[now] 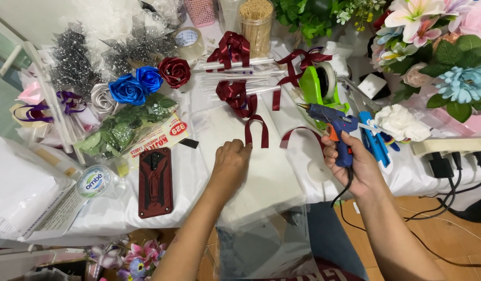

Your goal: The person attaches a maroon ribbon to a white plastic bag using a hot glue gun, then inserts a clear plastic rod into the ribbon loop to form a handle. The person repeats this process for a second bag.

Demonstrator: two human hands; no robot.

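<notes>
A short dark red ribbon strip, bent into an upside-down U, is lying on the white table covering just above the frame's centre, its left leg touching the fingertips there. A blue glue gun with an orange trigger is being held upright right of centre, its metal nozzle pointing toward the upper left and its black cord trailing down.

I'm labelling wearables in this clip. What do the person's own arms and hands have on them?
Nothing shows on them: the left hand and right hand are bare, with no gloves, rings, watch or bracelets in view. Both forearms are uncovered down to the bottom edge of the picture, so no sleeves show.
</notes>
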